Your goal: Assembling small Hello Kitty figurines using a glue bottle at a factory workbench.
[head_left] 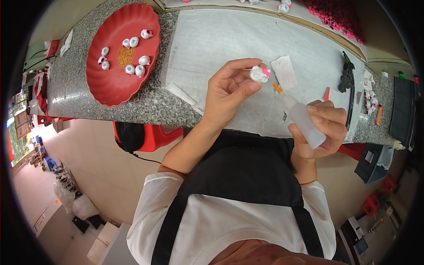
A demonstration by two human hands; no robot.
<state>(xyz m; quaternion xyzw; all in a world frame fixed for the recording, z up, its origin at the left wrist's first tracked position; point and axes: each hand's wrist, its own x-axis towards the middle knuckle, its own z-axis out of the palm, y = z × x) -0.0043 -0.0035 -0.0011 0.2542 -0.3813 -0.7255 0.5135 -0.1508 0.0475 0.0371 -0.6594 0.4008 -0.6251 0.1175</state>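
Note:
Between the thumb and fingers of my left hand [229,88] is a small white figurine head [259,74] with a pink patch on its side. My right hand [324,126] is closed around a translucent squeeze bottle [304,122], which tilts up toward the left. Its thin needle tip with an orange base [277,88] points at the head and reaches close to it; whether it touches, I cannot tell. Both hands are above the white paper sheet [212,44] on the granite counter.
At the left, a red scalloped plate [99,84] bears several similar white heads [134,42]. A torn white paper piece [285,73] lies beyond my hands. Crumpled black material [346,73] is at the right, near more white pieces [370,100]. Many small pink pieces [335,17] fill the far right.

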